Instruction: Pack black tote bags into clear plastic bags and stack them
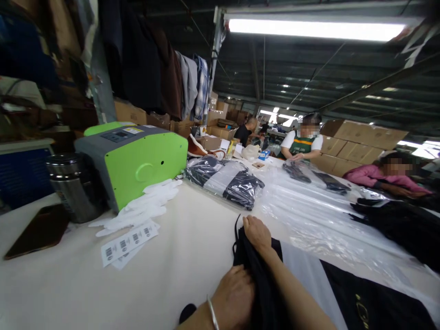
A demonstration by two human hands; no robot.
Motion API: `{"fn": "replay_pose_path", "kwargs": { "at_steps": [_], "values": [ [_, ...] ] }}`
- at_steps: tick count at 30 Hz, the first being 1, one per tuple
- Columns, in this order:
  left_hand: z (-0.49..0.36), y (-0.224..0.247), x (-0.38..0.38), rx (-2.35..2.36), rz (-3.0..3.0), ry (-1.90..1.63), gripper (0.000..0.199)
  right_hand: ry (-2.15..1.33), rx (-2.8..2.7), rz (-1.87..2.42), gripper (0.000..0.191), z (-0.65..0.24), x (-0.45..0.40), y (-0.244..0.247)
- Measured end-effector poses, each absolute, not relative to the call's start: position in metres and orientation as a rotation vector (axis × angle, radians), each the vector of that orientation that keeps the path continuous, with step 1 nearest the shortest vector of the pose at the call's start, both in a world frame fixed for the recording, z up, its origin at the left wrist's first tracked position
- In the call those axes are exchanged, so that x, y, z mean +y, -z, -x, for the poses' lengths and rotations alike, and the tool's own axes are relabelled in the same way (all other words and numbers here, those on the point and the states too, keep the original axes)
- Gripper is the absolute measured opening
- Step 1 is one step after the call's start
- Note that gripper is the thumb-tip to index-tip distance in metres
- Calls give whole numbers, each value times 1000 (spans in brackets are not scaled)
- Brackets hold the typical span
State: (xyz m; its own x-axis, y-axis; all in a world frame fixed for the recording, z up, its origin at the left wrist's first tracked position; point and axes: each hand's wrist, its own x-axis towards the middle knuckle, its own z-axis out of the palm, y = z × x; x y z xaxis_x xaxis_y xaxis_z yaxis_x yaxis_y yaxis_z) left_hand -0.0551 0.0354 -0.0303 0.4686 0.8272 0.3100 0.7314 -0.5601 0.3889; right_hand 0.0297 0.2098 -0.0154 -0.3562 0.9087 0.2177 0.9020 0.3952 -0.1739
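Note:
A black garment point(252, 256) with a thin dangling cord lies bunched at the table's front. My right hand point(257, 233) has its fingers curled over the garment's far end. Closer to me, my left hand point(235, 293), with a silver bangle at the wrist, grips the cloth's left side; its fingertips are partly hidden. To the right, the black fabric lies flat with a gold print point(361, 311), and a whitish sheet point(309, 270) crosses it. Beyond my hands sits a bagged black garment point(240, 185) with a pale band around it.
On the left stand a green and grey machine point(147, 160), a steel flask point(74, 188) and a dark phone point(37, 229). White gloves point(140, 206) and barcode labels point(127, 243) lie nearby. Clear plastic bags point(309, 206) cover the right side. Co-workers point(304, 142) are across the table.

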Motion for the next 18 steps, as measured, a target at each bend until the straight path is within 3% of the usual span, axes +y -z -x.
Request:
{"fn": "replay_pose_path", "kwargs": {
  "at_steps": [4, 8, 12, 18],
  "values": [
    [65, 4, -12, 1377, -2177, -470, 21, 35, -2386, 1700, 38, -28, 213, 21],
    [55, 18, -44, 1489, -2118, -693, 39, 9, -2379, 1767, 39, -29, 218, 22],
    [39, 41, -61, 1820, -2071, -903, 19, -15, -2341, 1784, 43, -29, 218, 23],
    [43, 40, -72, 1955, -1903, -879, 29, -19, -2286, 1684, 40, -31, 220, 30]
  ]
}}
